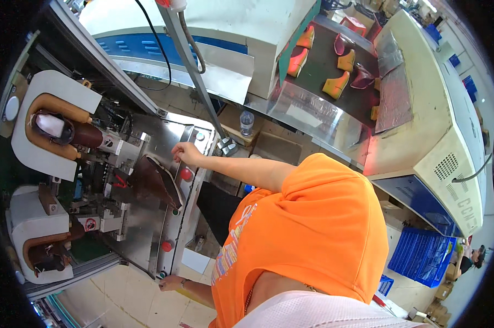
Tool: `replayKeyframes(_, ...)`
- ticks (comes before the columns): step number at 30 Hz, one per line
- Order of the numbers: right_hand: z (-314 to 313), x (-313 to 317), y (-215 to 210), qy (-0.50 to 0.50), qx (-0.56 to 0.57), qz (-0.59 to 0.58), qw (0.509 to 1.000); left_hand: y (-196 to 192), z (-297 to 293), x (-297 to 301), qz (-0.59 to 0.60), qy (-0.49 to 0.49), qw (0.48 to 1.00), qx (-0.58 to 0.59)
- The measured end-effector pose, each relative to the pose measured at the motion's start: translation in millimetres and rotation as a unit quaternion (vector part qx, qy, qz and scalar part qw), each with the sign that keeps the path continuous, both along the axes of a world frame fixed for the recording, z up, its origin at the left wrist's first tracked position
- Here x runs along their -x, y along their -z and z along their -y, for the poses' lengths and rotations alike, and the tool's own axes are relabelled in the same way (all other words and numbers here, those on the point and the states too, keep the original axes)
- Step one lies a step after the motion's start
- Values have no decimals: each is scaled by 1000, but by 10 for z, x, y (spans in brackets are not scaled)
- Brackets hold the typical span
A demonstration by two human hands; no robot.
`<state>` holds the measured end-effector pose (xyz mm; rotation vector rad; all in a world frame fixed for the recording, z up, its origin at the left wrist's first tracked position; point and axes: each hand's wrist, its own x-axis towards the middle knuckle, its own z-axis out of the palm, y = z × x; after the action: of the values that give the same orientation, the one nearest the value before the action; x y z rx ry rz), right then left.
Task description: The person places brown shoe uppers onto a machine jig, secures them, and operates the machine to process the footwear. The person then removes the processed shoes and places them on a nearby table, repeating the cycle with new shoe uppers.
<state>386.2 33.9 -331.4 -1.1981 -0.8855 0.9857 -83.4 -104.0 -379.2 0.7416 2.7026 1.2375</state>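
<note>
My right hand (187,153) is over the metal table edge of a machine, near a green button (200,136) and a red button (186,174). Its fingers are loosely bent and apart, with nothing between them. Lower in the view, my left hand (171,282) is folded beside another green button (162,275) at the table's corner; no object shows in it. Whether either hand touches a button, I cannot tell. Between them lies a dark brown leather shoe upper (155,183) with a pale edge, touched by neither hand. A second red button (166,246) is on the panel.
The machine has two white padded stations (56,87), each with a brown shoe piece (47,257). A metal post (189,65) rises beyond my right hand. Colourful shoe lasts (336,85) sit on a conveyor (326,60). Blue crates (422,257) and another person (468,257) are at the far right.
</note>
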Motion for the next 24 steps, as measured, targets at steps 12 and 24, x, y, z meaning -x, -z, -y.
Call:
replayKeyframes(12,57,-4,-112,-15,23,6,1000,12,0,-10,-13,-32,999,-5)
replayKeyframes(24,55,-3,-59,-31,-2,-18,999,-28,36,-26,-28,-39,999,-8)
